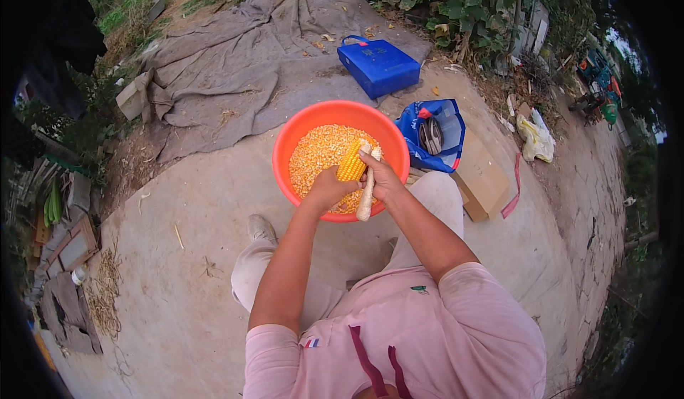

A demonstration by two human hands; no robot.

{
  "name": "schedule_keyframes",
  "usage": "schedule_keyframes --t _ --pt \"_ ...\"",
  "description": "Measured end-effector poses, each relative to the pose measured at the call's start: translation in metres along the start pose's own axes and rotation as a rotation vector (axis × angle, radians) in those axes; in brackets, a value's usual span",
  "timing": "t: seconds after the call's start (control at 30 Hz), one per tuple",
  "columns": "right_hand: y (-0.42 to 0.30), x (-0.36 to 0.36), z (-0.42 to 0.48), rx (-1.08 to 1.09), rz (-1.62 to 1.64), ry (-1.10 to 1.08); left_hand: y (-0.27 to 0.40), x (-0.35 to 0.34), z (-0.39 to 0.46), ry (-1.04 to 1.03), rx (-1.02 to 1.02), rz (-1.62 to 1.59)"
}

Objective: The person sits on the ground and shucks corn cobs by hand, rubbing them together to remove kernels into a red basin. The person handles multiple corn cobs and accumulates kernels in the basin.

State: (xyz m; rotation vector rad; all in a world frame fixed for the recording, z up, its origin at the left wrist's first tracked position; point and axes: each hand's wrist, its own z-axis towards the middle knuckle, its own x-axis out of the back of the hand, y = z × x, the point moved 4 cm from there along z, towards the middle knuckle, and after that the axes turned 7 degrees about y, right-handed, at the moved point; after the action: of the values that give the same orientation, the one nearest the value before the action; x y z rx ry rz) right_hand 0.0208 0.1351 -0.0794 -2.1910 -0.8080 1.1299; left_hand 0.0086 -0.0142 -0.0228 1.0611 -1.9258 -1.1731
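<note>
Before me stands an orange-red plastic basin (283,158), its floor covered by loose yellow corn kernels (320,150). My left hand (330,189) grips the lower part of an ear of yellow corn (351,163) over the basin. A bare, pale corncob (367,196) is in my right hand (383,177), slanting down past the basin's near rim and lying against the ear. Both hands are close together, and the thumb of the right one rests near the ear's upper end. Fingers hide the ear's lower end.
Beyond the basin lies a blue bag (382,67) on the ground. An open blue bag (454,132) with dark items touches the basin's right side, beside a cardboard box (483,185). Grey cloth (230,78) spreads over the ground at the upper left. My knees flank the basin's near side.
</note>
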Motion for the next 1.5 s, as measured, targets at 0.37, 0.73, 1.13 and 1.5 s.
schedule_keyframes --t 0.37,0.73,1.13,1.5 --pt "0.005 0.003 -0.001 -0.063 -0.074 0.031 -0.009 -0.001 0.009 0.010 -0.056 0.162" --pt "0.006 -0.002 0.002 0.175 -0.078 0.117 -0.009 -0.002 0.009 0.021 -0.067 0.162" --pt "0.007 0.004 0.001 0.206 -0.086 0.089 0.004 -0.002 -0.002 0.040 -0.063 0.323" --pt "0.013 0.011 0.006 -0.068 0.024 -0.038 -0.012 0.003 0.014 0.062 -0.113 0.294"
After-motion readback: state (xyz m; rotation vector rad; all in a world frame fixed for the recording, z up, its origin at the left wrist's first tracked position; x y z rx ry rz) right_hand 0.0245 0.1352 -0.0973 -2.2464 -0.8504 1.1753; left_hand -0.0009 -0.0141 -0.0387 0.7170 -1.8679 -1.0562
